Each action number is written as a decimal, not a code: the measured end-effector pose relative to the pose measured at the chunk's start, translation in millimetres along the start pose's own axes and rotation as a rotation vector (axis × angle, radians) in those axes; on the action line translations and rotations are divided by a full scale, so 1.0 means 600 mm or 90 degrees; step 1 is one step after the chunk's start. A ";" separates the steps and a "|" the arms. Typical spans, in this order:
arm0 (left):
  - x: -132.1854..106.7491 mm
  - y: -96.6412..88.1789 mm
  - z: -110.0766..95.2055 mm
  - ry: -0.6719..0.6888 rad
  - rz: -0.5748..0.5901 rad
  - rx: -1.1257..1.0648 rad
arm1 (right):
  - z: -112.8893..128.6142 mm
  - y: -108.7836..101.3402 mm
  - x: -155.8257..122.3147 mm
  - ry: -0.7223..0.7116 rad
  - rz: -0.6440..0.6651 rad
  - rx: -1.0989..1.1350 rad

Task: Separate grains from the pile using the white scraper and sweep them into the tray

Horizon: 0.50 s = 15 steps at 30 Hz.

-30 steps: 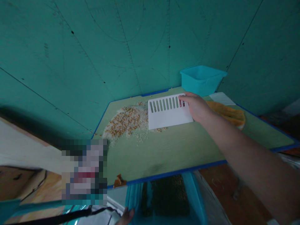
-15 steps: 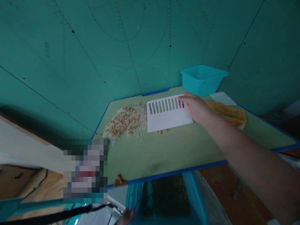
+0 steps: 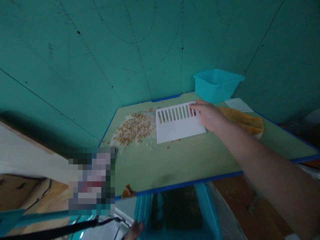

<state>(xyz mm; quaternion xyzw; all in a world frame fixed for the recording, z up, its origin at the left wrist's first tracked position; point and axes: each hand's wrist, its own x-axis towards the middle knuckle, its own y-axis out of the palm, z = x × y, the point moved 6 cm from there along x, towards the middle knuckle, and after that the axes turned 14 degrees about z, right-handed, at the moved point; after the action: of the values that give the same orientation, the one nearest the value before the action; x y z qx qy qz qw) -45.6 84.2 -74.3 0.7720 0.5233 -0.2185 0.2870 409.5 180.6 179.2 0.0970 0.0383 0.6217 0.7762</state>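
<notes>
My right hand (image 3: 208, 115) grips the right end of a white slotted plastic board (image 3: 181, 128), with some fingers showing red through its slots. The board is held tilted over the table, its left edge beside a spread pile of yellow kernels and pale grains (image 3: 136, 128). A few loose kernels (image 3: 168, 147) lie just below the board's lower edge. At the bottom of the view, my left hand (image 3: 135, 230) shows only in part, near the left rim of a turquoise bin (image 3: 208, 203); its grip is hidden.
The light green table (image 3: 197, 156) has blue edging. At its back right stands a turquoise tub (image 3: 217, 85), with a yellow-brown cloth (image 3: 241, 120) and a white sheet (image 3: 238, 104) nearby. Brown tape (image 3: 128, 191) sticks to the front left edge. A green wall (image 3: 160, 43) rises behind.
The white board's left end has dipped slightly towards me, still in my right hand. A loose kernel now shows below it. My left hand looks unmoved.
</notes>
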 end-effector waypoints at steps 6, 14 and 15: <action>0.009 -0.010 0.003 0.002 -0.008 0.038 | 0.001 0.003 -0.001 -0.007 -0.001 0.009; 0.017 -0.022 0.004 -0.002 0.010 0.092 | 0.000 -0.007 0.000 -0.017 -0.044 0.006; 0.017 -0.024 0.005 -0.001 0.009 0.094 | -0.002 -0.006 0.001 -0.013 -0.040 0.003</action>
<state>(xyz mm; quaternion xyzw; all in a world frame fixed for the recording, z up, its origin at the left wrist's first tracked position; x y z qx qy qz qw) -55.3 93.3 -85.8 0.7946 0.5003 -0.2549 0.2311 413.2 180.5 177.5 0.1040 0.0346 0.5962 0.7953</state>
